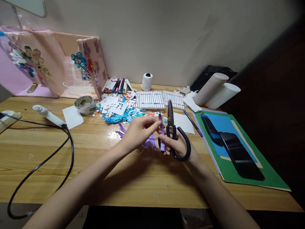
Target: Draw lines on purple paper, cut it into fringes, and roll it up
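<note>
Between my two hands stands a narrow purple paper strip (162,136), held upright above the table. My left hand (144,128) pinches it near the upper part with thumb and fingertips. In my right hand (177,144) hang black-handled scissors (170,117), their blades together and pointing away from me. The right thumb and fingers also touch the strip's lower end. Beneath and behind the hands lie more purple paper pieces (150,142), partly hidden by the left hand.
Behind the hands, a heap of paper scraps (114,109) spreads beside marker cases (151,99) and a white thread spool (147,81). A tape roll (84,105) and a black cable (71,149) lie left. At right, a phone (240,156) rests on green sheets (269,171).
</note>
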Action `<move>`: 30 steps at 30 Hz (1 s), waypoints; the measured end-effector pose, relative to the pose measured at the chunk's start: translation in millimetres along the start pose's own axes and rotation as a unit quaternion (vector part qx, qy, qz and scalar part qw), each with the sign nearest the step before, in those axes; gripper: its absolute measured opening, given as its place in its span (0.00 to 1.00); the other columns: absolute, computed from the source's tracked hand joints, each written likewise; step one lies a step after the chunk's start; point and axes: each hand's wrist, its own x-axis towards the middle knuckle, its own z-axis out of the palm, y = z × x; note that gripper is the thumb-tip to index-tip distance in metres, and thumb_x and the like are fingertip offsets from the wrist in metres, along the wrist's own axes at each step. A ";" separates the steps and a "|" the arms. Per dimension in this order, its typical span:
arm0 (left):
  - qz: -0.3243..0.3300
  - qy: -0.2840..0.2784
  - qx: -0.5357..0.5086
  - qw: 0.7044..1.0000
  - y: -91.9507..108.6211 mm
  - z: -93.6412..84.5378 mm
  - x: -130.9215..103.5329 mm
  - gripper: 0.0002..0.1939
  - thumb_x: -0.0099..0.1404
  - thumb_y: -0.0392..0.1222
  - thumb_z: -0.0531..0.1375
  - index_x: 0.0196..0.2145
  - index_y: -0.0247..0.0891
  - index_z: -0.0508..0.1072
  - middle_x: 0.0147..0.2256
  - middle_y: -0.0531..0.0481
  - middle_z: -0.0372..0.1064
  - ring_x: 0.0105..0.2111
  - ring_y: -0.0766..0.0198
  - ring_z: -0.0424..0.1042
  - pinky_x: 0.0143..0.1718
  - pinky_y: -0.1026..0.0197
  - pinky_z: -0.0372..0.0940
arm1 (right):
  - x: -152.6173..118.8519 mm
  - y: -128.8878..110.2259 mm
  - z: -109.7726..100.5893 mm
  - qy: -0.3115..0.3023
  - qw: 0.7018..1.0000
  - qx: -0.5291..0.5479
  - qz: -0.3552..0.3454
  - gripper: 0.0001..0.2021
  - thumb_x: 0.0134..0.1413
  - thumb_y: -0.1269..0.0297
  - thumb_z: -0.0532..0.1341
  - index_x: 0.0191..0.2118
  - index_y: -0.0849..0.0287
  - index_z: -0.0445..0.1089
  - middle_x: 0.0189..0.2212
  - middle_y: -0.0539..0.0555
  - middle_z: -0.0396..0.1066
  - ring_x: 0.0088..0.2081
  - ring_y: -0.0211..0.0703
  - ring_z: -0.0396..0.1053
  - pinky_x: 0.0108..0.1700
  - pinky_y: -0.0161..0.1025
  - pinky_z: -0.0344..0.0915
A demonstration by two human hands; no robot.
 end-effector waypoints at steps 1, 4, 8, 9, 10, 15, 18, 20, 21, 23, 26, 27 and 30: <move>0.002 -0.019 0.023 1.000 1.8 -0.8 3.6 0.15 0.67 0.43 0.55 0.26 0.35 0.74 0.26 0.50 0.73 0.27 0.68 0.68 0.30 0.65 0.60 | -1.2 -1.3 -1.1 0.006 1.000 -0.031 0.001 0.18 0.50 0.48 0.62 0.26 0.58 0.63 0.12 0.46 0.62 0.14 0.37 0.62 0.18 0.35 0.62; -0.006 -0.068 0.085 0.994 -2.8 -16.5 13.8 0.12 0.66 0.43 0.55 0.33 0.36 0.77 0.31 0.48 0.76 0.30 0.65 0.71 0.32 0.63 0.62 | -0.4 -5.6 -14.1 0.063 0.993 -0.101 -0.005 0.16 0.49 0.50 0.63 0.27 0.58 0.62 0.14 0.47 0.63 0.16 0.38 0.62 0.19 0.35 0.60; -0.008 -0.185 0.244 0.952 -28.8 -50.5 22.9 0.11 0.56 0.35 0.61 0.38 0.39 0.77 0.39 0.46 0.75 0.39 0.59 0.72 0.40 0.59 0.63 | 12.3 -2.9 -46.0 0.172 0.959 -0.223 0.001 0.15 0.48 0.50 0.62 0.29 0.59 0.64 0.18 0.50 0.67 0.19 0.39 0.65 0.22 0.34 0.58; -0.008 -0.215 0.281 0.935 -36.6 -56.1 24.3 0.12 0.54 0.33 0.62 0.38 0.40 0.78 0.39 0.47 0.75 0.39 0.59 0.72 0.39 0.59 0.63 | 16.2 -1.0 -53.7 0.214 0.942 -0.257 0.008 0.15 0.49 0.51 0.61 0.28 0.59 0.65 0.19 0.51 0.69 0.20 0.40 0.66 0.23 0.35 0.58; -0.008 -0.240 0.297 0.924 -43.9 -59.5 25.4 0.13 0.53 0.33 0.62 0.38 0.40 0.78 0.38 0.48 0.75 0.38 0.59 0.71 0.39 0.59 0.63 | 19.9 1.1 -60.7 0.256 0.920 -0.294 0.028 0.14 0.50 0.51 0.61 0.29 0.60 0.67 0.21 0.53 0.70 0.21 0.42 0.67 0.24 0.35 0.58; 0.026 -0.291 0.306 0.906 -68.0 -52.6 25.0 0.09 0.54 0.34 0.64 0.34 0.39 0.78 0.36 0.48 0.73 0.35 0.62 0.71 0.36 0.62 0.63 | 30.0 9.6 -83.5 0.326 0.812 -0.466 0.128 0.16 0.52 0.53 0.57 0.36 0.61 0.73 0.31 0.63 0.76 0.35 0.54 0.73 0.30 0.38 0.58; 0.034 -0.262 0.315 0.911 -71.7 -49.9 21.5 0.05 0.58 0.35 0.61 0.31 0.39 0.78 0.34 0.49 0.74 0.34 0.64 0.71 0.36 0.63 0.62 | 31.3 15.3 -90.9 0.307 0.786 -0.508 0.171 0.17 0.53 0.53 0.56 0.37 0.62 0.74 0.35 0.66 0.76 0.40 0.58 0.73 0.30 0.39 0.57; 0.026 -0.225 0.319 0.920 -71.9 -53.7 18.1 0.06 0.61 0.36 0.59 0.32 0.40 0.77 0.32 0.50 0.74 0.33 0.64 0.71 0.34 0.64 0.62 | 32.0 19.8 -94.0 0.296 0.778 -0.522 0.187 0.16 0.53 0.53 0.57 0.36 0.62 0.74 0.36 0.66 0.76 0.40 0.58 0.73 0.31 0.40 0.57; 0.029 -0.196 0.318 0.927 -71.8 -56.6 15.8 0.06 0.62 0.37 0.58 0.33 0.40 0.76 0.32 0.50 0.75 0.32 0.64 0.71 0.34 0.64 0.63 | 32.5 22.0 -95.1 0.293 0.775 -0.527 0.189 0.16 0.52 0.54 0.58 0.36 0.62 0.74 0.36 0.67 0.76 0.41 0.59 0.73 0.31 0.40 0.58; 0.066 -0.111 0.310 0.942 -71.6 -62.0 9.3 0.06 0.63 0.38 0.58 0.33 0.39 0.75 0.32 0.50 0.75 0.33 0.64 0.72 0.34 0.62 0.64 | 33.6 25.9 -96.4 0.298 0.771 -0.532 0.185 0.16 0.52 0.55 0.59 0.37 0.63 0.74 0.37 0.67 0.76 0.41 0.59 0.73 0.32 0.41 0.59; 0.168 0.069 0.299 0.937 -70.4 -62.9 -6.3 0.06 0.65 0.38 0.57 0.33 0.39 0.75 0.33 0.48 0.76 0.35 0.63 0.73 0.38 0.59 0.66 | 34.5 29.2 -97.4 0.328 0.769 -0.521 0.174 0.17 0.52 0.57 0.60 0.42 0.64 0.73 0.39 0.67 0.75 0.42 0.59 0.72 0.36 0.42 0.62; 0.202 0.123 0.300 0.924 -69.3 -61.0 -12.6 0.06 0.65 0.37 0.57 0.33 0.39 0.75 0.33 0.48 0.76 0.35 0.63 0.73 0.38 0.58 0.67 | 34.3 29.1 -97.3 0.340 0.769 -0.516 0.163 0.16 0.52 0.58 0.60 0.42 0.64 0.73 0.39 0.67 0.75 0.42 0.59 0.72 0.37 0.43 0.63; 0.296 0.182 0.318 0.882 -64.3 -52.3 -31.4 0.07 0.64 0.31 0.58 0.37 0.40 0.74 0.34 0.49 0.77 0.35 0.64 0.74 0.37 0.59 0.68 | 31.4 23.5 -91.2 0.383 0.772 -0.502 0.075 0.13 0.53 0.61 0.59 0.39 0.65 0.73 0.39 0.66 0.74 0.43 0.58 0.71 0.42 0.46 0.64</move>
